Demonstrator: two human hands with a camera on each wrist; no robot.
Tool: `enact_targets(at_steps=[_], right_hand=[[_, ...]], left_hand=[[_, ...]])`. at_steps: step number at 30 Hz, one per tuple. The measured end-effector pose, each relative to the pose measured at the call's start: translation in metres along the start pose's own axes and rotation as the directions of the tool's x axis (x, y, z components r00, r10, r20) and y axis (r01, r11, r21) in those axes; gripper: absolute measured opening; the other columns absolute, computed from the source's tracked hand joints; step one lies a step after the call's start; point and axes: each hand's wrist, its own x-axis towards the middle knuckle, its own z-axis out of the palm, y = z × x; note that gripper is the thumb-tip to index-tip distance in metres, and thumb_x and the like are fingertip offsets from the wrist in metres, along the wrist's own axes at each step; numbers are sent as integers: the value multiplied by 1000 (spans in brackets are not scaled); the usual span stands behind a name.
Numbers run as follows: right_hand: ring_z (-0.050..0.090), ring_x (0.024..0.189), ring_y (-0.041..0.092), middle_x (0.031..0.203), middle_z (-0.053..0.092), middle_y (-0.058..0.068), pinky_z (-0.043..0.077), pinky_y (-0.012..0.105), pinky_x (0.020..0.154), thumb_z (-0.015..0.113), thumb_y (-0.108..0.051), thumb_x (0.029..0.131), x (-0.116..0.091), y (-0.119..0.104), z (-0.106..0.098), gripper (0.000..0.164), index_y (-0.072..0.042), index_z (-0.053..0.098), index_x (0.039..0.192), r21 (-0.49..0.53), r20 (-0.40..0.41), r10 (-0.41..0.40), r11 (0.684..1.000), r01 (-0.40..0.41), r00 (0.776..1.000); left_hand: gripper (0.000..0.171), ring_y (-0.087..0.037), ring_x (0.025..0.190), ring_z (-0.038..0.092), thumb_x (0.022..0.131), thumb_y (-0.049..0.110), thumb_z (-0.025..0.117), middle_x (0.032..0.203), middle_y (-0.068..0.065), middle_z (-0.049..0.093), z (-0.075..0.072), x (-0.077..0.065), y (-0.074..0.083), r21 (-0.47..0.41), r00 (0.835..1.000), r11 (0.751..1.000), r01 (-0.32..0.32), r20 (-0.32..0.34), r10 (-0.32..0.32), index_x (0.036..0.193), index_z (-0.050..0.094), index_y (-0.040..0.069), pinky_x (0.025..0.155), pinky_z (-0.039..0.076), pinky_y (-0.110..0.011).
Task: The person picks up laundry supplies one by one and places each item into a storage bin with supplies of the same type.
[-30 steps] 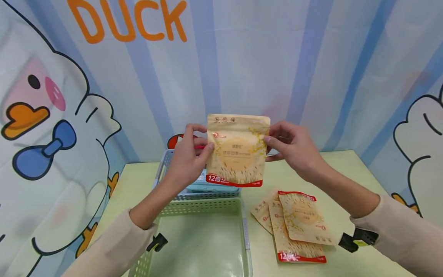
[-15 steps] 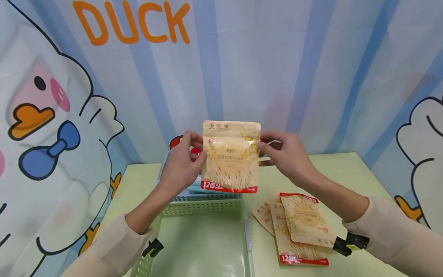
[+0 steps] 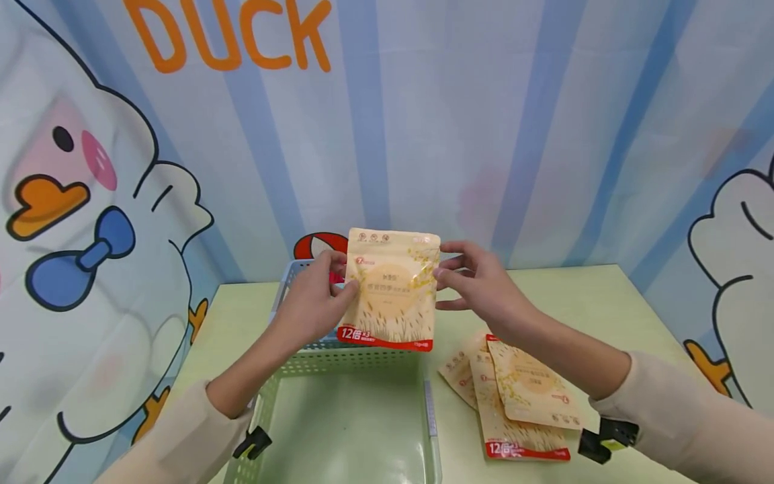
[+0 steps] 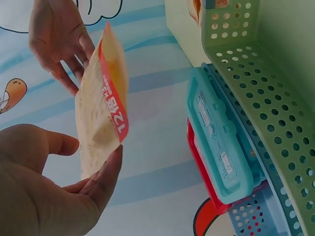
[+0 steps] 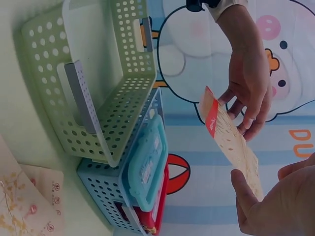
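A cream pouch (image 3: 392, 292) with a red bottom strip is held upright above the back of the green basket. My left hand (image 3: 317, 296) grips its left edge, thumb over the front and fingers behind. At the opposite edge is my right hand (image 3: 484, 282), fingers fairly straight; the right wrist view shows a fingertip at the pouch (image 5: 231, 132) and the thumb slightly apart from it. Several similar pouches (image 3: 535, 386) overlap on the table at the right.
The green perforated basket (image 3: 351, 423) stands in front. Behind it, a blue basket (image 3: 290, 279) holds teal-lidded packs (image 4: 216, 137) and a red one. A striped curtain (image 3: 459, 134) printed with ducks hangs behind the pale green table (image 3: 580, 296).
The pouch and both hands have moved down and to the left. My right thumb now covers less of the pouch's front. The pouches on the table stay put.
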Motion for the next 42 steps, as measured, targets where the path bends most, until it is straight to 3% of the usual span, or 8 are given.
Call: enact_targets(at_steps=[5,10,15,21,26,33,36,42], right_hand=[[60,117,36,132,47,21,62,48,91,57,-9,108,-1,7,3,52,2,39,155,-4,20,8,1000,-8,1000],[60,118,36,132,46,21,62,48,90,57,-10,108,-3,15,4,53,4,39,156,-24,42,35,999,-34,999],[62,112,34,131,49,22,62,50,90,57,-12,108,-5,27,9,53,5,40,156,-40,61,84,996,-82,995],[64,107,32,130,51,22,62,50,89,59,-14,108,-10,50,20,50,6,43,151,-30,58,151,988,-150,987],[66,106,30,129,51,20,64,47,83,60,-13,107,-14,65,28,47,5,46,148,-39,23,202,979,-201,979],[68,99,29,127,54,19,65,46,79,61,-13,106,-21,80,33,45,5,49,145,-47,28,243,969,-241,970],[69,96,28,125,55,19,65,46,77,63,-12,105,-23,85,36,43,6,51,143,-43,44,267,963,-265,963],[67,95,30,125,59,21,65,44,79,65,-11,104,-27,90,39,46,10,49,142,-61,136,323,946,-317,937]], left_hand=[[55,-26,103,69,108,30,60,138,-15,60,-2,-5,-3,30,997,999,14,76,-16,152,45,0,90,59,-44],[57,-28,104,66,108,36,60,139,-16,58,-6,-9,-8,20,978,996,86,191,-88,150,47,0,81,59,-40],[64,-25,88,71,107,37,64,141,-19,55,-6,-14,-14,-43,938,977,209,290,-188,153,42,-2,76,63,-38],[53,-23,96,71,106,33,67,122,-16,60,2,-21,-22,-83,889,947,310,379,-258,137,47,-5,76,65,-42],[48,-22,97,73,105,32,69,112,-13,63,12,-29,-28,-121,849,923,366,451,-277,129,48,-3,77,65,-43],[40,-23,96,74,108,29,64,111,-13,67,16,-34,-39,-198,803,890,412,541,-251,127,52,-4,75,65,-47],[38,-22,90,74,109,31,61,107,-10,72,16,-36,-45,-181,781,891,416,573,-248,125,58,-3,74,65,-45],[39,-22,91,74,108,38,62,104,-7,74,20,-44,-56,-81,727,888,453,610,-315,117,62,-1,76,65,-43]])
